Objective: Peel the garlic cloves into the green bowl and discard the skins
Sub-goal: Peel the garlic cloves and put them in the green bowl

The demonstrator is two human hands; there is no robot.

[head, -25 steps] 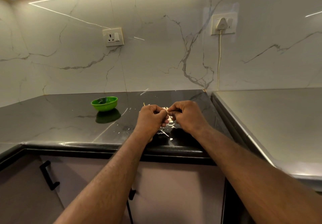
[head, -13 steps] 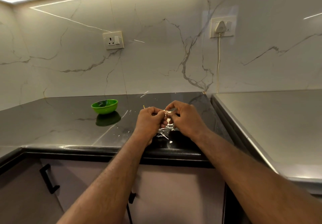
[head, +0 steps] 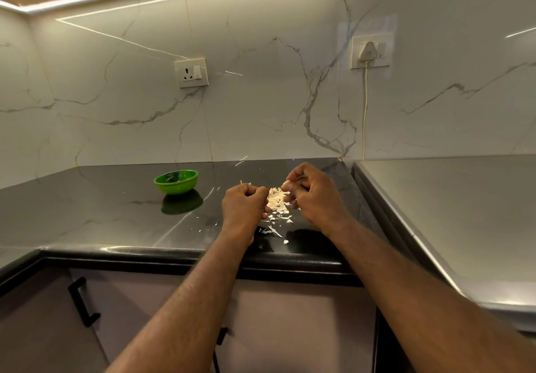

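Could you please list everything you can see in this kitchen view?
green bowl: one, green, on the counter, left
garlic skins: scattered pile, pale, mid-counter
garlic clove: one, pale, pinched at fingertips
counter: one, dark, glossy
steel surface: one, grey, far right
socket: one, white, wall behind bowl
plugged socket: one, white, wall upper right, white cable hanging down
cabinet handle: one, black, lower left
left hand: fingers curled, left of the skins
right hand: pinching the clove, right of the skins
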